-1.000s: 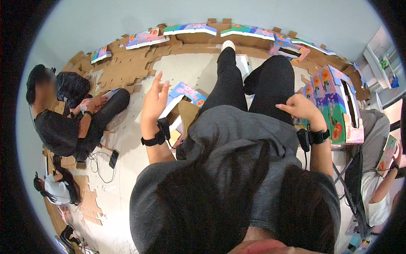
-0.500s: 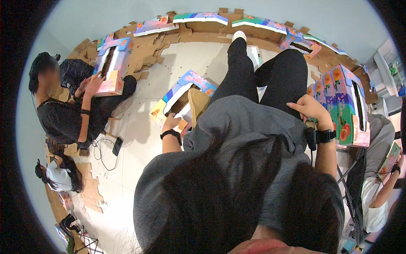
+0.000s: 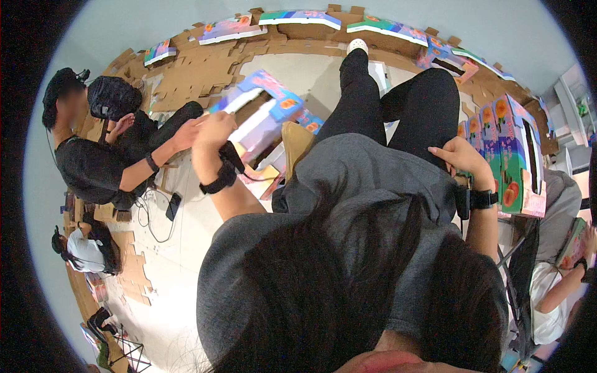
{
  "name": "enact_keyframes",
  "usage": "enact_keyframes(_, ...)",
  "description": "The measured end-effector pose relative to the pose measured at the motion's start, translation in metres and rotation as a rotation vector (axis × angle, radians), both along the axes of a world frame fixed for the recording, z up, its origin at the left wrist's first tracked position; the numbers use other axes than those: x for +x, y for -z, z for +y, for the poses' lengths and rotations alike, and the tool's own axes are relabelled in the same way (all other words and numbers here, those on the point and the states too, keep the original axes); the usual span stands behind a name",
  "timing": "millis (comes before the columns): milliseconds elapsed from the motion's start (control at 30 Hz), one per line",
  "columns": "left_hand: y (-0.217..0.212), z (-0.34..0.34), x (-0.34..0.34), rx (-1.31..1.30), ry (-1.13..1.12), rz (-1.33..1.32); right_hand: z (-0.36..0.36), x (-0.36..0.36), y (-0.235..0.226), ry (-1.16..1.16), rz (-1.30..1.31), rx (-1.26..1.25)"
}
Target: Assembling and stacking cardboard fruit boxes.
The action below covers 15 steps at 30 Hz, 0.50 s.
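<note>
My left hand (image 3: 214,132) is closed at the left edge of a printed cardboard carton (image 3: 275,110) with a long opening in its top. The carton is blurred and tilted above a second, similar carton (image 3: 310,122) beside my left leg. A co-worker's hand (image 3: 188,135) reaches in right against my left hand; whether it also touches the carton is hidden. My fingertips are partly out of sight. My right hand (image 3: 460,155) rests loosely on my right thigh, thumb out, with nothing seen in it.
On my right stands a row of printed cartons (image 3: 507,155). Flattened cardboard (image 3: 193,74) and more cartons (image 3: 298,20) line the wall. A co-worker (image 3: 93,155) sits at left, near a black phone-like device with cable (image 3: 174,206). Another person (image 3: 553,292) is at right.
The carton on the co-worker's lap has moved right, above the one beside my leg. My left hand has left that lower carton and moved up and left to the moved one. My right hand stays put.
</note>
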<state>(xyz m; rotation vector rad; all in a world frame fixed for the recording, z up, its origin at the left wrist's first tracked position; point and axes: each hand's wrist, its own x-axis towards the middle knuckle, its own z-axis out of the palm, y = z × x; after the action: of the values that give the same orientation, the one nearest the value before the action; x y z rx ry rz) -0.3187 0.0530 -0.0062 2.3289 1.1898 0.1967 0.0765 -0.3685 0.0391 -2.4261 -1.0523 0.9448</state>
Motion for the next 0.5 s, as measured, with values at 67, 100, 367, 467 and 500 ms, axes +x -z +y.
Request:
enact_keyframes(67,-0.028,-0.028,-0.010,0.123,-0.108,-0.245,0.000,0.000,0.000,0.025,-0.014,-0.019)
enact_keyframes(100,-0.034,-0.038,-0.014,0.096,-0.152,-0.200,0.001,0.000,0.000,0.015,-0.001,-0.001)
enact_keyframes(367,0.074,0.012,0.019,-0.246,-0.081,-0.153,-0.004,-0.007,-0.002,0.034,-0.040,0.057)
enact_keyframes(467,0.141,0.008,0.030,-0.184,-0.139,-0.221,-0.004,-0.011,-0.005,0.051,-0.069,0.058)
enact_keyframes(500,0.159,0.004,0.033,-0.279,-0.078,-0.297,-0.004,-0.012,-0.005,0.052,-0.064,0.078)
